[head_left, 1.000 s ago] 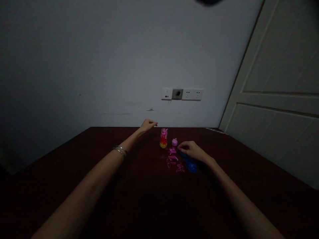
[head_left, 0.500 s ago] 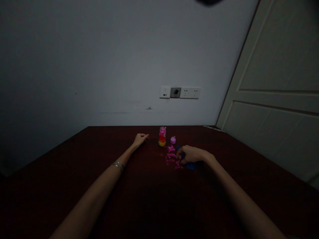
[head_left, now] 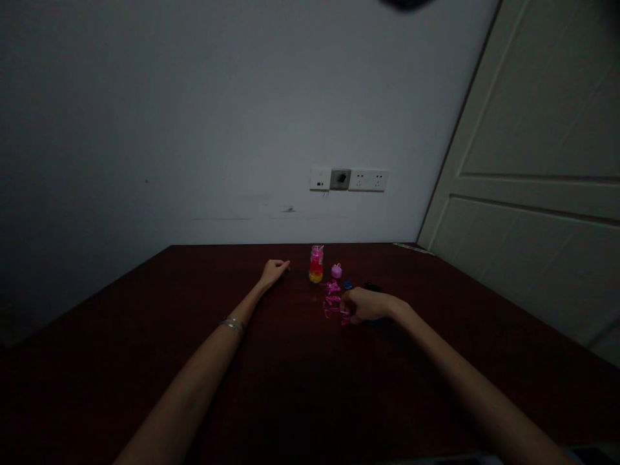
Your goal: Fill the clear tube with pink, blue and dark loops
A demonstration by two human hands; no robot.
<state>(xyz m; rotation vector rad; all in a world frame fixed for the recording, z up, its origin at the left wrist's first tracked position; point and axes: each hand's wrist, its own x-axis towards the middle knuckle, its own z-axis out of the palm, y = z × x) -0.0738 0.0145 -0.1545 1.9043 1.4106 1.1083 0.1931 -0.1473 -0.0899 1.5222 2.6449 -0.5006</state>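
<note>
Nearest the viewer, the broad dark red-brown tabletop [head_left: 290,381] runs out beneath both bare forearms, and a slim silver-coloured bracelet [head_left: 234,323] circles the left wrist. The right hand [head_left: 365,303] bends down low over the table, its fingers curled and drawn near the thumb in a small pinch among the thin bright-pink bendy loops [head_left: 332,288]; whether a strand is caught between the fingertips cannot be told. The loops lie in a loose, scattered column just left of that hand, some against its fingers. They look feather-light, soft and stretchy, apt to tangle or cling together, so a fingertip pinch on one raised bend would suit them best. A small blue cluster [head_left: 347,285] sits just beyond the knuckles, and a little more blue shows under the palm, mostly hidden.

Farther off stands the small rounded pink lid with a loop on top [head_left: 336,272], probably light, stiff plastic, easiest taken by its sides. Beside it, the clear upright jar filled in yellow, red and pink bands [head_left: 316,266] is open at the top; it looks smooth, perhaps slippery, and best gripped round the middle. Left of the jar and apart from it rests the left hand [head_left: 274,271], fingers loosely folded, their contents unclear. Behind everything, white wall sockets [head_left: 349,179] line the pale wall [head_left: 217,129]
</note>
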